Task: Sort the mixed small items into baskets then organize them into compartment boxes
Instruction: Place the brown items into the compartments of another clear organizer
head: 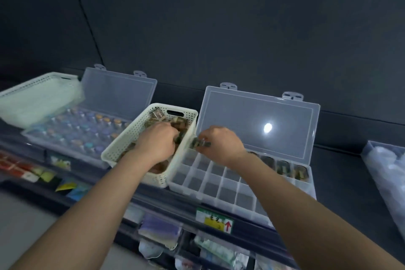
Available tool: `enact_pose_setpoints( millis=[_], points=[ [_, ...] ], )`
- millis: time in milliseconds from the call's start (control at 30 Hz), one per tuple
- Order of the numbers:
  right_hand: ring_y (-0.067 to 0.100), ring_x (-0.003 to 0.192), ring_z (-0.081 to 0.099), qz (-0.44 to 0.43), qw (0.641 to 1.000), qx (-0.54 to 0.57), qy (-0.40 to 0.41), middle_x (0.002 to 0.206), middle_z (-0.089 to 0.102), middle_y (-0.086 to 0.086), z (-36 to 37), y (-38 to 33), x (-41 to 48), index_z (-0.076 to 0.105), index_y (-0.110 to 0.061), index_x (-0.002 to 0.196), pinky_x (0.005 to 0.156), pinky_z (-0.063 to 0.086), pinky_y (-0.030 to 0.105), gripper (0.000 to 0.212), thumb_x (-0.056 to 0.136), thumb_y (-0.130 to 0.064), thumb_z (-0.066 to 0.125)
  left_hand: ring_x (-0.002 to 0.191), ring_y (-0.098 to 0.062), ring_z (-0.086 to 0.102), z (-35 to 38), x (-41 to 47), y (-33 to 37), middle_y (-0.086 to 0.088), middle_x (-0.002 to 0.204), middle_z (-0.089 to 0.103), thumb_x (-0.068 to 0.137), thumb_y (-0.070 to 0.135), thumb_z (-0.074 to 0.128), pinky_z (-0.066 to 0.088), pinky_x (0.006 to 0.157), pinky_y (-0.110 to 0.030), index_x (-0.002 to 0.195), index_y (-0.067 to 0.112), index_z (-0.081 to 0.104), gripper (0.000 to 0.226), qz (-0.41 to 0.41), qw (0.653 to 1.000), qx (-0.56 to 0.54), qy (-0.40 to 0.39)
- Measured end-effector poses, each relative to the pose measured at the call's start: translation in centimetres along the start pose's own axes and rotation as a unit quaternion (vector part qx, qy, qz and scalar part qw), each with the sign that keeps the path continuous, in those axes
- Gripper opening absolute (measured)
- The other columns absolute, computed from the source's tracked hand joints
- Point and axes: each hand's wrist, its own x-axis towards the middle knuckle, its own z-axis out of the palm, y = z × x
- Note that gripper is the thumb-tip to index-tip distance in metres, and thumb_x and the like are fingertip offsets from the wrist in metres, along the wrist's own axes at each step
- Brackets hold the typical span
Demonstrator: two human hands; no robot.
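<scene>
A cream perforated basket (122, 147) holding brownish small items (178, 121) sits in the middle of the shelf. My left hand (158, 141) reaches into it, fingers curled down among the items. My right hand (219, 144) pinches a small dark item (200, 144) just over the basket's right rim, above the far left corner of a clear compartment box (219, 190). That box stands with its lid (256, 125) up; most cells are bare, and a few far right cells (282, 167) hold dark items.
A second clear box (72, 133) with its lid up, filled with coloured small bottles, lies at the left. Another cream basket (35, 98) rests tilted on its far left. A clear bin (385, 173) stands at the right. Packaged goods hang below the shelf edge (175, 201).
</scene>
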Motion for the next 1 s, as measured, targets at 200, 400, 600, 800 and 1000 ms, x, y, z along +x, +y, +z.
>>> enact_pose_setpoints(
  millis=[200, 400, 600, 800, 1000],
  points=[
    [0.023, 0.099, 0.058, -0.048, 0.996, -0.037, -0.068, 0.102, 0.067, 0.001, 2.3, -6.0, 4.6, 0.071, -0.028, 0.104, 0.083, 0.052, 0.035, 0.024, 0.084, -0.038, 0.063, 0.091, -0.022, 0.059, 1.1, -0.1, -7.4, -0.002, 0.1, 0.064, 0.083, 0.01, 0.055, 0.052, 0.077, -0.034, 0.097, 0.02, 0.071, 0.024, -0.027, 0.994, 0.006, -0.105],
    [0.021, 0.087, 0.065, -0.043, 0.952, -0.14, -0.268, 0.097, 0.072, 0.0, 4.3, -9.3, 7.8, 0.073, -0.017, 0.098, 0.081, 0.052, 0.033, 0.042, 0.079, -0.053, 0.065, 0.1, -0.016, 0.058, 2.6, 1.1, -11.4, 0.006, 0.119, 0.062, 0.08, 0.039, 0.071, 0.048, 0.081, -0.029, 0.12, 0.03, 0.065, 0.042, 0.009, 0.964, -0.032, -0.264],
    [0.024, 0.101, 0.061, -0.035, 0.924, -0.081, -0.373, 0.109, 0.068, 0.008, 4.1, -10.6, 9.1, 0.068, -0.007, 0.11, 0.086, 0.047, 0.033, 0.04, 0.087, -0.04, 0.064, 0.089, -0.016, 0.061, 4.0, 2.2, -12.4, 0.003, 0.1, 0.063, 0.078, 0.03, 0.075, 0.054, 0.074, -0.032, 0.111, 0.023, 0.067, 0.035, 0.062, 0.939, -0.035, -0.336],
    [0.022, 0.099, 0.057, -0.032, 0.933, -0.033, -0.358, 0.112, 0.064, 0.007, 4.3, -10.7, 9.5, 0.057, -0.013, 0.125, 0.08, 0.044, 0.029, 0.042, 0.089, -0.032, 0.063, 0.078, -0.011, 0.057, 4.3, 3.3, -12.7, 0.01, 0.086, 0.058, 0.072, 0.036, 0.08, 0.047, 0.065, -0.028, 0.09, 0.028, 0.063, 0.026, 0.086, 0.939, -0.059, -0.328],
    [0.018, 0.089, 0.052, 0.048, 0.974, 0.014, -0.222, 0.099, 0.058, 0.0, 4.3, -9.4, 9.1, 0.057, -0.013, 0.103, 0.066, 0.039, 0.022, 0.027, 0.089, -0.036, 0.06, 0.075, -0.01, 0.053, 4.9, 3.4, -12.2, 0.009, 0.082, 0.053, 0.077, 0.043, 0.074, 0.045, 0.065, -0.028, 0.093, 0.026, 0.058, 0.029, 0.121, 0.93, -0.006, -0.347]
  ],
)
